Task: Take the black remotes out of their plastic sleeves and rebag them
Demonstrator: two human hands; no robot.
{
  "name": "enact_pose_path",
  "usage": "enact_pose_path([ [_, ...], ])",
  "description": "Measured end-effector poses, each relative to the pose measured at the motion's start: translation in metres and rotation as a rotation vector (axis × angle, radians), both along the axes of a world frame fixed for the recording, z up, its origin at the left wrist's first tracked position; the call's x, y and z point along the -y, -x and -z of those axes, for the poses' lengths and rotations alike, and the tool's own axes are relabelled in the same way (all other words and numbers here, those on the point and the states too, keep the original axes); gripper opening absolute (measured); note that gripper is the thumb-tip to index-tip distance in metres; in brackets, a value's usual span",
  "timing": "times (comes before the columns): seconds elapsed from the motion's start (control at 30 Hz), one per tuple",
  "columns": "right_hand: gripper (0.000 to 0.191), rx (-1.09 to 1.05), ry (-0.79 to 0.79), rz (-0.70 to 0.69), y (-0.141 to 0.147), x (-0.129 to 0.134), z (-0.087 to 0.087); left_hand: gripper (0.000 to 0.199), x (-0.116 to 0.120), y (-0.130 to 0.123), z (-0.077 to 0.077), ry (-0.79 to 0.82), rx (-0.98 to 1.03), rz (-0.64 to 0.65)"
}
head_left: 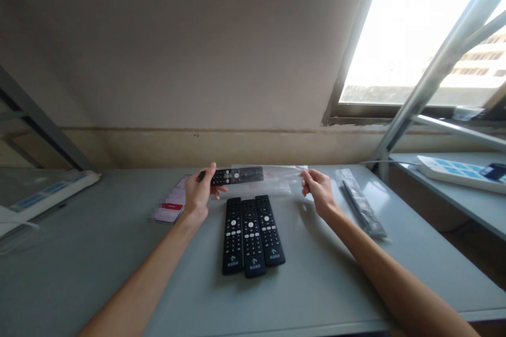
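My left hand (pixel 198 189) grips one end of a black remote control (pixel 221 176), held level above the table. The remote's other end lies inside a clear plastic bag (pixel 279 176). My right hand (pixel 317 189) pinches the far right end of that bag between thumb and fingers, stretching it sideways. Below, three black remotes lie face up side by side: a left one (pixel 232 237), a middle one (pixel 252 239) and a right one (pixel 270 231). To the right of my right hand is a wrapped remote (pixel 359 208) in clear plastic.
A phone-like flat object (pixel 173 208) lies left of my left hand, partly blurred out. White power strips (pixel 51 195) sit at the left and on a right-hand surface (pixel 458 171). Metal frame bars (pixel 422 79) slant up at both sides. A wall borders the table's back edge.
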State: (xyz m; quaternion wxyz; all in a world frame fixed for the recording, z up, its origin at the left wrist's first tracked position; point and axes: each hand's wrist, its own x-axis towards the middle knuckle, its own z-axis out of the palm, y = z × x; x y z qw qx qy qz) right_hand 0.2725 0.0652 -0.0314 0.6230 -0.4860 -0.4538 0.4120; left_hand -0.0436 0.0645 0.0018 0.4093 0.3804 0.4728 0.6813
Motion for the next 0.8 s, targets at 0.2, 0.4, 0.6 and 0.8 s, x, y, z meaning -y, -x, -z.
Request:
enact_pose_path([
  [0.2,0.05,-0.087,0.11,-0.037,-0.01,-0.007,0.003,0.024,-0.014,0.026,-0.015,0.064,0.507,-0.25],
  [0.4,0.047,-0.045,0.155,-0.09,0.013,-0.007,0.006,0.028,-0.011,0.019,-0.017,0.11,0.616,-0.157],
  [0.6,0.049,0.098,0.185,-0.089,0.03,-0.002,0.008,0.026,-0.005,0.007,-0.016,0.116,0.636,-0.072],
  [0.8,0.067,0.26,0.154,-0.03,0.034,-0.005,0.01,0.021,0.001,-0.007,-0.012,0.108,0.607,0.028],
])
